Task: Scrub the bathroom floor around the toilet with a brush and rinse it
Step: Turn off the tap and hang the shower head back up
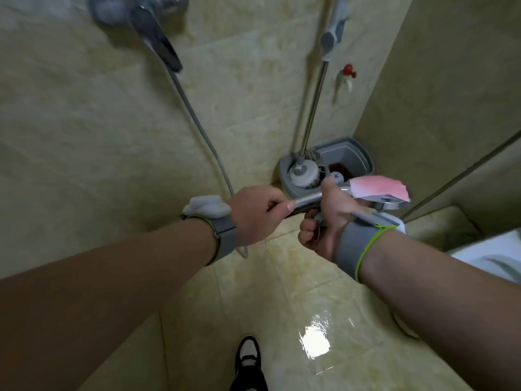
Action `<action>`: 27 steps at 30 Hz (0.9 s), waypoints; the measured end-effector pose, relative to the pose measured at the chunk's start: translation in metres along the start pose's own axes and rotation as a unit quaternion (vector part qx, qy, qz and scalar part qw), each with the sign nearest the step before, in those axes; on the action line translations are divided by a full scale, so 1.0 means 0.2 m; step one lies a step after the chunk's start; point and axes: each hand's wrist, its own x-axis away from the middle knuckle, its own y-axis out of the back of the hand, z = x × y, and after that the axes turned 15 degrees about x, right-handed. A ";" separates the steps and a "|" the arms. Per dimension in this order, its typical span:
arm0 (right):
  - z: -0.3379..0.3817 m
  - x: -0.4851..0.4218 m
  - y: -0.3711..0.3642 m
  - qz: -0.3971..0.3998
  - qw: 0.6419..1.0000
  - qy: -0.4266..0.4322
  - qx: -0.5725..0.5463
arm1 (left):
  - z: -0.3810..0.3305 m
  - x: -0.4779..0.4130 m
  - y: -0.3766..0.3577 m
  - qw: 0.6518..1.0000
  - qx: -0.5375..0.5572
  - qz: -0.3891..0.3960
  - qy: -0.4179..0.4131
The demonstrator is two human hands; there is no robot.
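A chrome hand shower (307, 200) is held level above the floor, its head (394, 205) pointing right. My left hand (253, 215) is closed around the rear of its handle. My right hand (324, 224) grips the handle just behind the head, thumb on top. A flat pink piece (379, 188) sits on the head; I cannot tell what it is. The grey hose (197, 122) runs from the wall mixer down behind my left wrist. The beige floor tiles (282, 292) are wet and shine under a glare patch (314, 340). No brush is visible.
A grey mop bucket (355, 156) with a mop (303, 172) stands in the corner, its pole (314, 108) leaning on the wall. The white toilet (496, 258) shows at the right edge. A red-handled tap (348, 70) and the mixer (153, 38) are on the wall. My shoe (248, 359) is below.
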 end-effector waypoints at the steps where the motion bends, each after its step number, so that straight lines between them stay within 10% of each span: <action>1: 0.07 0.07 -0.05 0.008 1.000 0.005 0.001 | -0.05 0.01 0.10 1.000 -0.011 0.005 0.004; 27: 1.00 0.51 -0.88 -0.008 0.998 0.062 -0.002 | 0.06 -0.58 1.46 0.985 -0.094 -0.057 0.136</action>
